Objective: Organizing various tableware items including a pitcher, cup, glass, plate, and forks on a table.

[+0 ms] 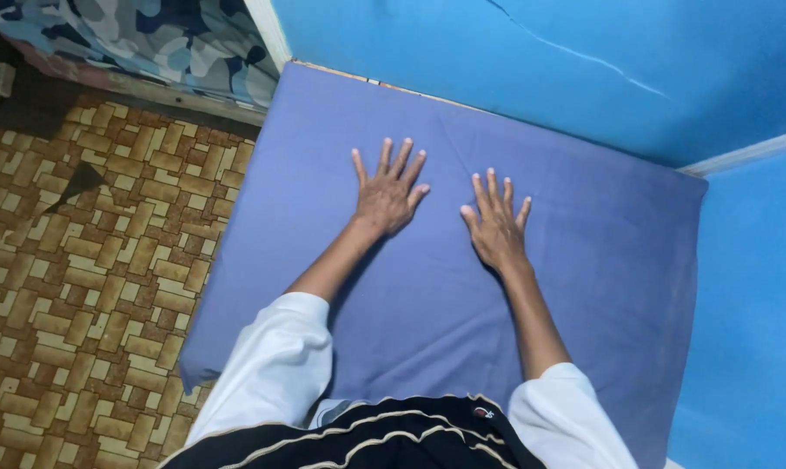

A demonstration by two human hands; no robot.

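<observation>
Blue sheet (584,260) spread flat over a mattress, filling the corner under the blue wall (584,61). Left hand (386,195) and right hand (497,227) both lie palm-down near the sheet's middle, fingers splayed wide, gripping nothing, close beside each other. Patterned brick-look floor (80,287) left of the sheet.

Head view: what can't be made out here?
- Near edge of the blue sheet: hidden by the person's white sleeves and dark garment.
- Palms of the left hand and right hand: face down, unseen.
- Camouflage fabric: cut off by the top edge.
</observation>
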